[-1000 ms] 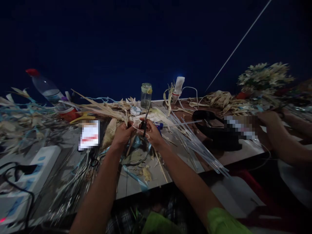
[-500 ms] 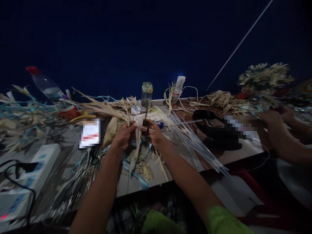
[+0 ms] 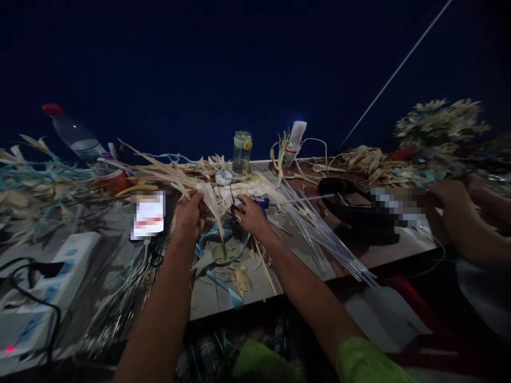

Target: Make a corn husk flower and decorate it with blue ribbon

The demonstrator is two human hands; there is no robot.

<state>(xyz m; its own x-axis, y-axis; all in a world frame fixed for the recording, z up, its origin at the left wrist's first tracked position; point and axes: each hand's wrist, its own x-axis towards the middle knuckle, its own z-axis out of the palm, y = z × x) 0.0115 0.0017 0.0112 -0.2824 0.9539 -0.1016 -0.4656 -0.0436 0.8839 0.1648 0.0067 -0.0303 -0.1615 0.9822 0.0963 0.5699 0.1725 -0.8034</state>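
Observation:
My left hand (image 3: 191, 215) is closed on a pale strip of corn husk (image 3: 213, 205), whose pointed end hangs down to the right. To its right my right hand (image 3: 250, 215) is closed around dark-handled scissors (image 3: 234, 203), with the thin blade pointing up and away. The scissors and the husk are apart. Just behind my right hand lies a blue glue gun (image 3: 262, 202) with a clear stick running out to the right. Light blue ribbon (image 3: 223, 284) and husk scraps (image 3: 240, 277) lie on the table (image 3: 255, 298) below my hands.
A lidded jar (image 3: 241, 152) stands behind my hands. Clear glue sticks (image 3: 335, 247) lie to the right, near a black stand (image 3: 359, 226). A phone (image 3: 147, 218), power strip (image 3: 59, 282) and tilted bottle (image 3: 77, 138) are at left. Another person's hand (image 3: 451, 207) is at far right.
My hands were together at the husk and have moved apart. My left hand has shifted left with the husk strip. The scissors in my right hand have dropped slightly.

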